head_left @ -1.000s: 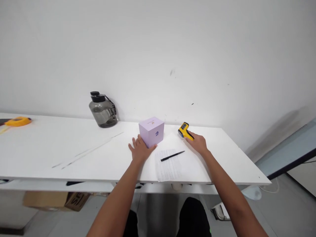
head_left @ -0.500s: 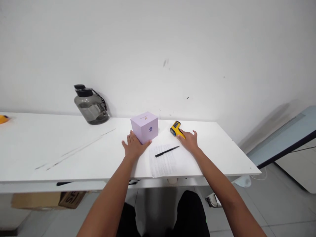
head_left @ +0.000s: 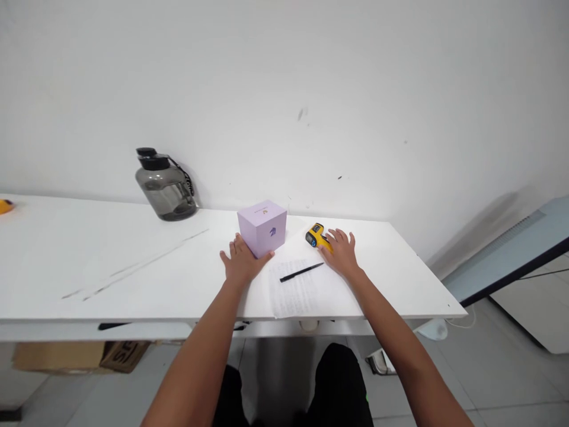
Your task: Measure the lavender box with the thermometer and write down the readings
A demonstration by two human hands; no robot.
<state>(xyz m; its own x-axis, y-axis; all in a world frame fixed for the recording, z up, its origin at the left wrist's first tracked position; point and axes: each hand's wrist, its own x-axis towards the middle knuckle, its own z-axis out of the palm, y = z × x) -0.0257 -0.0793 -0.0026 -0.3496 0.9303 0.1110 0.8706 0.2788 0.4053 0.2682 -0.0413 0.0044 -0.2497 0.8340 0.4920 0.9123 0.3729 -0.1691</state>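
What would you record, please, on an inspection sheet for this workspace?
Surface: white table, dark streaks on its left part.
Items at hand: lavender cube-like cardboard box, upright; yellow-and-black gun-shaped device on the table.
Clutter: black pen lying on white paper; transparent grey jug with black lid, upright near the pale wall; orange object cut off at left edge.
Grip: left hand spread around the lavender box's lower near corner; right hand at the device, fingers spread.
Cables: pale cord beyond the table's right end.
Surroundings: dark marks on the wall; brown cardboard box under the table.
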